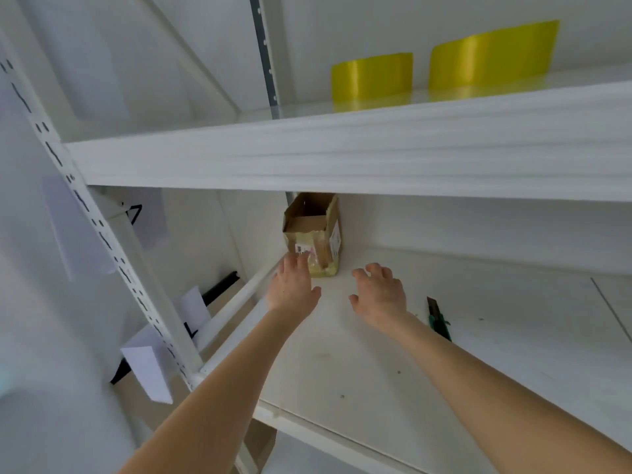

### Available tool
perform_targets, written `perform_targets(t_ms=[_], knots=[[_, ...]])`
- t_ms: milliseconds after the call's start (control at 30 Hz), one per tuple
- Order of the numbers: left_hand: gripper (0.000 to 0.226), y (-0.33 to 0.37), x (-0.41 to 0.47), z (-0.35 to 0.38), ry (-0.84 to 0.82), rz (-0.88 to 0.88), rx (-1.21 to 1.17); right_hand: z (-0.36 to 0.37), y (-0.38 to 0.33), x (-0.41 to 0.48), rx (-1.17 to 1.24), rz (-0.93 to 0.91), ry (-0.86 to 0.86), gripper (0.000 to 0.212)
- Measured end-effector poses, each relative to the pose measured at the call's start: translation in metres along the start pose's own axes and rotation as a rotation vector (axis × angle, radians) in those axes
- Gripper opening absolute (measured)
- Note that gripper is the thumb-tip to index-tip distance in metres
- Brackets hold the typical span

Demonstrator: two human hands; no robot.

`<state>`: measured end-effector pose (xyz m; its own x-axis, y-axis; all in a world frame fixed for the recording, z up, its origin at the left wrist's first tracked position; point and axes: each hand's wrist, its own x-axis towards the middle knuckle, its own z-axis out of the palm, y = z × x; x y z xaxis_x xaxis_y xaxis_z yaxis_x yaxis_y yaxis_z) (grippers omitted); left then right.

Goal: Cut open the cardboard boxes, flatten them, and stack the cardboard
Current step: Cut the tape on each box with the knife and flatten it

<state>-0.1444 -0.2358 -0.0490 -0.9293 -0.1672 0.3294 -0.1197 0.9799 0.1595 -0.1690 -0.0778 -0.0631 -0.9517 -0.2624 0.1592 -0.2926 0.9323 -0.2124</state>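
Note:
A small brown cardboard box (pixel 314 230) stands upright at the back of a white shelf (pixel 478 336), its top flaps open and a label and tape on its front. My left hand (pixel 293 285) reaches toward it with fingers relaxed, fingertips at the box's lower front. My right hand (pixel 378 295) hovers just right of the box, fingers loosely spread, holding nothing. A green-handled utility knife (pixel 438 319) lies on the shelf to the right of my right wrist.
An upper white shelf (pixel 342 155) overhangs the box and carries two yellow curved objects (pixel 372 75). A perforated white upright (pixel 102 234) stands at the left, with white paper tags (pixel 147 371) hanging beside it. Cardboard shows below the shelf at the left.

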Motion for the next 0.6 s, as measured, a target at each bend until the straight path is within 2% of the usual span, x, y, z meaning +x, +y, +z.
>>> perform_targets(t_ms=[133, 233, 400, 500, 600], knots=[[0.068, -0.031, 0.056, 0.009, 0.105, 0.048, -0.077, 0.014, -0.012, 0.029, 0.015, 0.045, 0.018, 0.049], [0.086, -0.047, 0.091, 0.019, 0.133, 0.043, -0.22, 0.022, -0.02, 0.044, 0.024, 0.112, 0.046, 0.051], [0.104, -0.078, 0.148, 0.031, -0.023, -0.15, -0.671, 0.03, -0.039, 0.055, 0.029, 0.264, 0.066, 0.053], [0.092, -0.085, 0.168, 0.037, -0.079, -0.128, -0.765, 0.034, -0.045, 0.047, 0.006, 0.305, 0.072, 0.054], [0.055, -0.086, 0.185, 0.045, -0.121, -0.099, -0.787, 0.037, -0.048, 0.037, -0.011, 0.377, 0.046, 0.054]])
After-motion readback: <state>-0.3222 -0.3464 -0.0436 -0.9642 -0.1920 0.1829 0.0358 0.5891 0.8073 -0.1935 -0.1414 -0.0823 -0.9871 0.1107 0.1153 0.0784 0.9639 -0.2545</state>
